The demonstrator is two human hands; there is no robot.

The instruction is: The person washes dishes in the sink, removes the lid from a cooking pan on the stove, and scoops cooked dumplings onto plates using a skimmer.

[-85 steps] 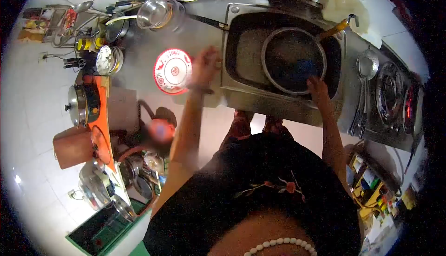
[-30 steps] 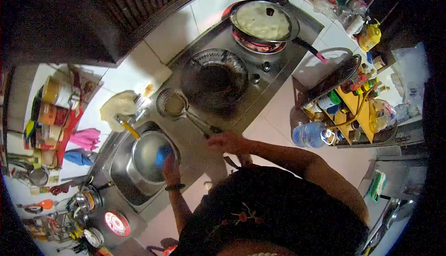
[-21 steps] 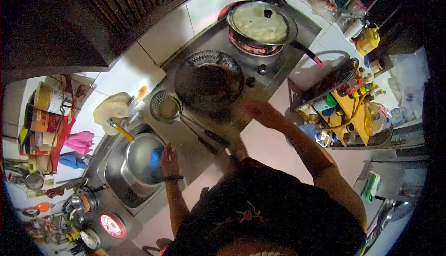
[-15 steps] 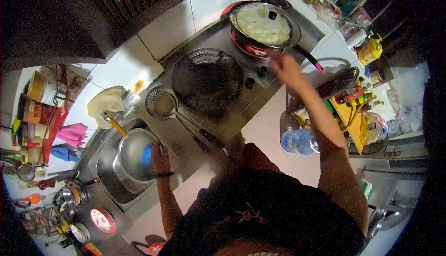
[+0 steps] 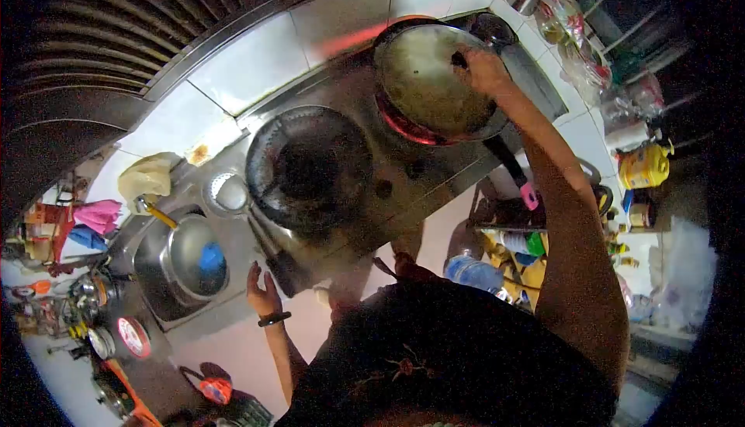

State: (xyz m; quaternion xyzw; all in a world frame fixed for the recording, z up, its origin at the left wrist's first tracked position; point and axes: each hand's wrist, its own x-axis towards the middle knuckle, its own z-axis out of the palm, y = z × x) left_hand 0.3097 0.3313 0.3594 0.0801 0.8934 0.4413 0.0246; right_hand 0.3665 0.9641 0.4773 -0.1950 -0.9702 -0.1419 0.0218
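At the lid's dark knob, my right hand (image 5: 483, 72) has its fingers closed. The glass lid (image 5: 427, 78) covers a pan on the lit right burner, and the pan's black handle (image 5: 506, 162) with a pink end points toward the front edge. My left hand (image 5: 264, 293) hangs by the counter's front edge, right of the sink, fingers apart and empty. In the sink (image 5: 159, 303) a round metal basin (image 5: 186, 252) holds a blue thing (image 5: 210, 258).
The left burner (image 5: 306, 167) is dark. Beside it lie a skimmer (image 5: 228, 192) and a black-handled utensil. A red-and-white plate (image 5: 133, 337) is left of the sink. A large water bottle (image 5: 473, 272) and a rack of bottles stand at the right.
The view has swung from the sink to the stove. My right hand has moved up and right to the lid's knob. My left hand has come away from the basin and the blue thing.
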